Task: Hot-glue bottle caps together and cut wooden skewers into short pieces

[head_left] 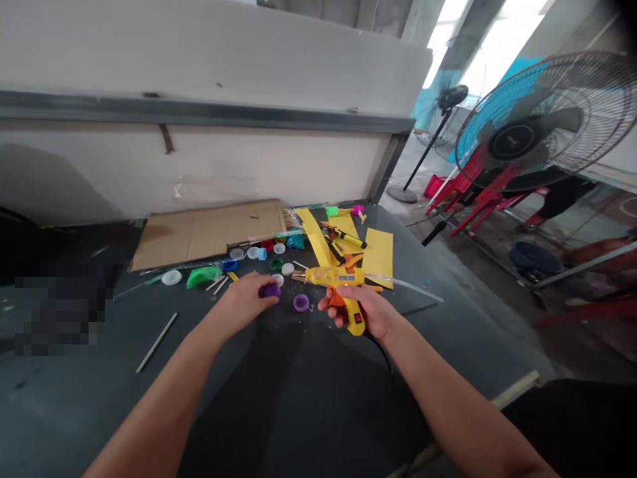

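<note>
My right hand (365, 307) is wrapped round the handle of a yellow hot glue gun (332, 275), its nozzle pointing left and a clear glue stick (405, 285) sticking out behind. Between thumb and fingers my left hand (242, 302) pinches a purple bottle cap (271, 291) just above the table. A second purple bottle cap (301, 303) lies on the table between my hands, hollow side up. Beyond my left hand are several more caps, among them a white cap (287, 269), a green cap (275, 264) and a blue cap (229, 265).
A cardboard sheet (199, 232) lies along the back of the dark table (279, 398). Yellow paper (379, 255) and a yellow-and-black cutter (351, 238) are behind the glue gun. A thin stick (156, 342) lies at left. A large fan (515, 139) stands at right beyond the table.
</note>
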{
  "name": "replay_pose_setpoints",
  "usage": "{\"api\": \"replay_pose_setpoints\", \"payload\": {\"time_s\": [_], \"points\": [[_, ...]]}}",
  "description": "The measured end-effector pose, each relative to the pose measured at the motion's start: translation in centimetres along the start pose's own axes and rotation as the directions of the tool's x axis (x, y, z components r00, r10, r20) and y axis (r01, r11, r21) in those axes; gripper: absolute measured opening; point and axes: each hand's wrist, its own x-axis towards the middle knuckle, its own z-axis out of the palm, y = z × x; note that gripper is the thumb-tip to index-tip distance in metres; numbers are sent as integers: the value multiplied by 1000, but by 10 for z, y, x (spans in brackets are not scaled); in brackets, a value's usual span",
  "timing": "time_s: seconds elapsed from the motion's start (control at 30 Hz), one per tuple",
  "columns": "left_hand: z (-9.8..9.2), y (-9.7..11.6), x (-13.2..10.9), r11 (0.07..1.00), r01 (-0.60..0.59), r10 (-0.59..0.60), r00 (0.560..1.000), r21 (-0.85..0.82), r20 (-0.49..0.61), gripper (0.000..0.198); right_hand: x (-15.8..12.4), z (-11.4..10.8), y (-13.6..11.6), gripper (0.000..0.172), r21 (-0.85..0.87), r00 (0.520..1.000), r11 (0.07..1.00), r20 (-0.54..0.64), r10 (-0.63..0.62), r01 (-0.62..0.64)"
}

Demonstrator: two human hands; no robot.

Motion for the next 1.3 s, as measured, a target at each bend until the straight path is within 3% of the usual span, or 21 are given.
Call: {"api": "replay_pose_setpoints", "payload": {"time_s": [0.07, 0.1, 0.13, 0.2, 0.3, 0.33, 0.4, 0.5, 0.6, 0.73, 0.93, 1.07, 1.3], "points": [[-17, 4, 11, 964, 105, -124, 990, -245, -63, 29, 0, -1, -1, 24, 30, 1000, 999, 4, -22, 22], [-27, 7, 18, 892, 133, -191, 977, -433, -93, 29, -1, -2, -2, 24, 48, 999, 998, 5, -37, 37], [-36, 10, 25, 758, 130, -278, 951, -639, -137, 27, -1, -2, -3, 24, 65, 999, 997, 3, -52, 52], [-49, 20, 39, 382, -46, -370, 908, -923, -198, 18, -3, -2, -5, 24, 89, 997, 993, -7, -81, 81], [-48, 32, 44, 303, -141, -364, 897, -942, -251, 10, -6, -2, -9, 27, 96, 993, 988, -33, -117, 120], [-41, 34, 39, 288, -108, -350, 913, -952, -209, 11, -6, -1, -9, 27, 93, 991, 987, -42, -124, 127], [-20, 33, 22, 230, 92, -307, 951, -969, 17, 16, -5, 0, -9, 28, 86, 991, 988, -51, -124, 128], [13, 22, -6, 129, 246, -327, 925, -961, 193, 21, -1, 3, -1, 30, 63, 996, 995, -34, -78, 80], [27, 10, -16, 93, 201, -307, 938, -975, 164, 22, 8, 6, 12, 31, 33, 1000, 999, -10, -28, 28], [21, 5, 3, 98, 77, -271, 961, -992, 48, 19, 24, 9, 16, 29, 27, 999, 999, -25, -26, 26], [18, -9, 19, 56, 56, -266, 963, -997, 39, 21, 55, 8, -3, 27, 26, 1000, 999, -2, -30, 30], [20, -19, 11, -7, 34, -306, 951, -999, 34, 25, 75, 9, 8, 32, 51, 1000, 998, 16, -20, 20], [17, -16, 10, 45, 83, -292, 954, -995, 67, 23, 72, 12, 20, 36, -77, 991, 989, 66, -118, 123]]}}
